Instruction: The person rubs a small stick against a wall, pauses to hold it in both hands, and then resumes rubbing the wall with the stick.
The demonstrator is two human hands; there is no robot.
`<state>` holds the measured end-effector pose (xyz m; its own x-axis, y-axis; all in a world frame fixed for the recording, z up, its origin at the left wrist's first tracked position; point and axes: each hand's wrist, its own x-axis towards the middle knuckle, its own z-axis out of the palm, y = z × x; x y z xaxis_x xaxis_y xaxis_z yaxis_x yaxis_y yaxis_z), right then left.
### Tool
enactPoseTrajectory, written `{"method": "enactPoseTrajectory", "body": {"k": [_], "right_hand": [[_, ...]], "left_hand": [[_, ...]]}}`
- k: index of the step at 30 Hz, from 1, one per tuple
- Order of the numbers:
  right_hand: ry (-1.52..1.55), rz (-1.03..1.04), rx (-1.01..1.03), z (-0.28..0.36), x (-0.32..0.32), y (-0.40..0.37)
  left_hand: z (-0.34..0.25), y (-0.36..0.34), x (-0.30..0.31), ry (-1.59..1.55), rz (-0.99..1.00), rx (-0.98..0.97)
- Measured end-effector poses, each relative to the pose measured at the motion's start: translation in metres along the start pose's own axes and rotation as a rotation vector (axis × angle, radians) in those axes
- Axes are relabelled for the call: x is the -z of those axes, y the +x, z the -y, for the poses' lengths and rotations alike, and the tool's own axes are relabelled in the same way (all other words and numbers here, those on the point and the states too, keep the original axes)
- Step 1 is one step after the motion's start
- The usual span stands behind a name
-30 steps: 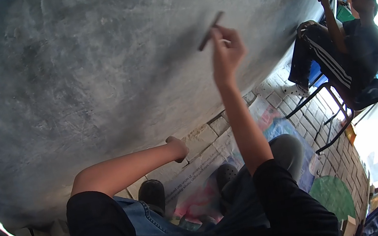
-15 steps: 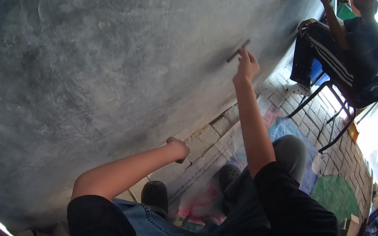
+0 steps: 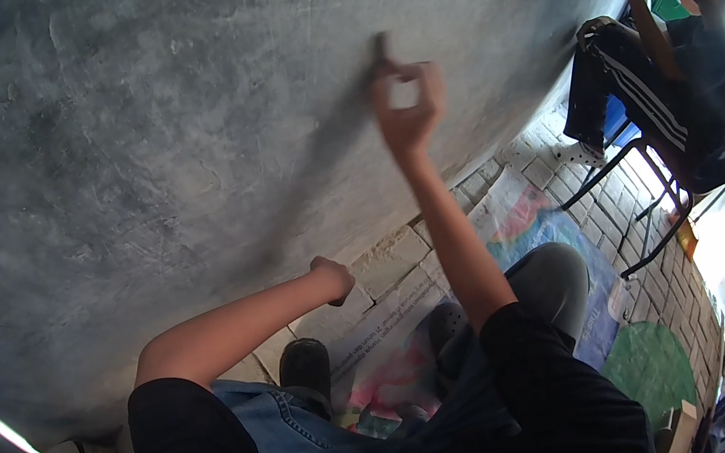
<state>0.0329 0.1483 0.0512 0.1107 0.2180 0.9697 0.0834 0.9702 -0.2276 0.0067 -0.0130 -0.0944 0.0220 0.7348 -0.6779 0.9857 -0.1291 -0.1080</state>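
1. Flat tool (image 3: 380,47) meets a rough corner. At the foot of the grey plaster wall (image 3: 173,143), a printed sheet (image 3: 526,217) covers the floor under the person's dark shoes.
2. Bare brick courses (image 3: 397,254) run along the wall's base.
3. Left hand (image 3: 333,278) rests low against those bricks, curled into a fist; I cannot tell whether it holds anything.
4. Right hand (image 3: 407,107) is raised high up the wall, arm stretched nearly straight, thumb and forefinger pinched in a ring on the tool.
5. That thin, dark tool stands edge-on at the fingertips, touching the plaster.
6. Farther along the wall, a co-worker (image 3: 692,61) sits on a metal chair (image 3: 657,194), one arm lifted to the plaster.
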Motion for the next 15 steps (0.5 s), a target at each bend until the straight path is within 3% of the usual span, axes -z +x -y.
{"method": "enactPoseTrajectory", "body": {"k": [3, 5, 9, 11, 15], "right_hand": [[-0.029, -0.152, -0.445, -0.066, 0.021, -0.005], [0.08, -0.14, -1.039, -0.144, 0.039, -0.036], [0.073, -0.171, -1.069, -0.117, 0.048, -0.023], [0.311, -0.112, -0.907, -0.075, 0.035, -0.004], [0.327, -0.093, -0.753, -0.031, 0.027, 0.024]], "left_hand": [[-0.001, 0.001, 0.001, 0.01, 0.02, 0.013], [-0.004, 0.005, 0.003, 0.013, -0.009, -0.005], [-0.004, 0.005, 0.011, 0.001, -0.055, -0.035], [-0.004, 0.003, 0.013, -0.001, -0.044, -0.036], [-0.005, 0.011, 0.009, 0.021, -0.048, -0.044]]}}
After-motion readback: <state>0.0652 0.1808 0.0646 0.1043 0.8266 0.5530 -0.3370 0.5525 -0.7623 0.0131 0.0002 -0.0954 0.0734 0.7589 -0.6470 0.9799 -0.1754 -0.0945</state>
